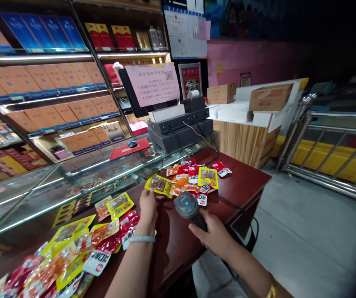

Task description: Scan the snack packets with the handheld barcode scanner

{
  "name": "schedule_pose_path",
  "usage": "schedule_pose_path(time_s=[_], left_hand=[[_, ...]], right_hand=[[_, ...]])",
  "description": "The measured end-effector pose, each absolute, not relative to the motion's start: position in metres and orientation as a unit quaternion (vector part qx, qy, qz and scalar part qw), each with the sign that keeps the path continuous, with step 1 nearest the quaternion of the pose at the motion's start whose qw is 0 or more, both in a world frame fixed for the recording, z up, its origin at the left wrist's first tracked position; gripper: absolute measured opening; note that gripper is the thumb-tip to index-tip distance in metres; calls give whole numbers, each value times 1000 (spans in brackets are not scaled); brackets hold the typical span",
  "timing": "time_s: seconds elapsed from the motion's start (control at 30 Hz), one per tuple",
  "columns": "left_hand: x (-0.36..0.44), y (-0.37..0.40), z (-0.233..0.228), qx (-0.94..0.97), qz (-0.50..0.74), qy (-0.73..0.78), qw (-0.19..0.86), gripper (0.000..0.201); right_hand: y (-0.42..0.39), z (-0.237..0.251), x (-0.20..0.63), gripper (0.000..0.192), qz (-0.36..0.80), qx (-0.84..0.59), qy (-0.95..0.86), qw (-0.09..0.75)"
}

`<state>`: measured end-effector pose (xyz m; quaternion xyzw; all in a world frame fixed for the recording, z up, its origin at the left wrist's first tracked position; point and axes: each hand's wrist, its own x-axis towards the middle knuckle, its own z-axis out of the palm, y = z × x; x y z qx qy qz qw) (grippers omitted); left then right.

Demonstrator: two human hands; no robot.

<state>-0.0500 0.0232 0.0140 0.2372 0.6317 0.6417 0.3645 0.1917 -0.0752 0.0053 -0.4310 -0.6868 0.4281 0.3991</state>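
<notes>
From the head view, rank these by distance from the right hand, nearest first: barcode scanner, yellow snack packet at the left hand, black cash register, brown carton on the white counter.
1. Barcode scanner: gripped in the right hand.
2. Yellow snack packet: up-left, at the left hand.
3. Black cash register: behind, at the far end of the red table.
4. Brown carton: far right, on the white counter.

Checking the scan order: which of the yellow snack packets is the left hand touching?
The yellow packet at the far pile's left edge, at the left hand's fingertips; other yellow packets lie untouched.
</notes>
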Motion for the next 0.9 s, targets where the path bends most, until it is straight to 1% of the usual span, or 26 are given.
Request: schedule_pose_path(time_s=[0.1, 0.23, 0.33, 0.4, 0.5, 0.7, 0.9], left_hand=[[-66, -3, 18, 221, 673, 614, 347, 10], [-79, -44, 18, 211, 720, 552, 364, 31], [-84, -72, 15, 201, 727, 541, 371, 43], [-86, -86, 13, 200, 731, 539, 368, 48], [-90, -100, 9, 202, 737, 531, 366, 48], [-97, -115, 8, 203, 748, 520, 359, 39], [-104, -123, 16, 171, 749, 539, 345, 41]], right_hand=[[-77, 11, 184, 36, 425, -426, -693, 397], [-80, 26, 167, 32, 433, -395, -706, 397], [-82, 37, 150, 33, 424, -366, -727, 397], [-85, 42, 137, 33, 416, -351, -741, 393], [-90, 47, 116, 29, 430, -331, -752, 375], [-99, 46, 92, 27, 453, -313, -754, 359], [-101, 39, 92, 28, 463, -314, -752, 348]])
